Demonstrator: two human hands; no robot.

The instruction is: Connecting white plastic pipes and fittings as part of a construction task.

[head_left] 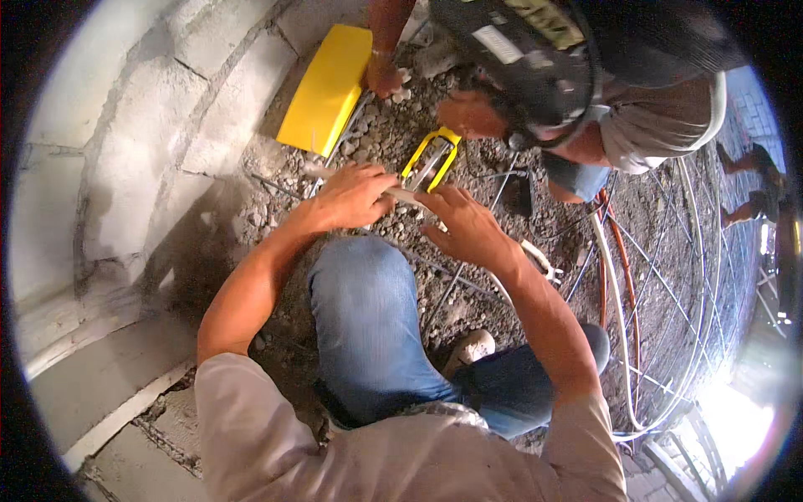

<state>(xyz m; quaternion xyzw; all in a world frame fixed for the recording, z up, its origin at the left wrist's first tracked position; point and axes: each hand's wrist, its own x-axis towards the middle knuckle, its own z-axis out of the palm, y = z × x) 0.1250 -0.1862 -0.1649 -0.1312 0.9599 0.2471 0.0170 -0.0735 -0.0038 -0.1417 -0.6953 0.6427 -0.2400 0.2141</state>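
A pale, narrow pipe-like piece (405, 197) lies crosswise in front of my raised knee. My left hand (355, 196) is closed over its left part, fingers curled. At its right end my right hand (464, 222) grips it with the fingers bent over; the thumb side faces my left hand. Just beyond the piece, a yellow-framed hacksaw-like tool (432, 159) points toward it. A co-worker's hand (473, 115) is at the far end of that tool. The fingertips under the pale piece are hidden.
A yellow box-like case (328, 88) stands by the block wall (125, 151) at left, near the co-worker's other hand (385, 77). Thin steel bars (652, 263), white tubing (617, 309) and an orange hose (626, 259) cross the stony ground at right. Another person stands far right.
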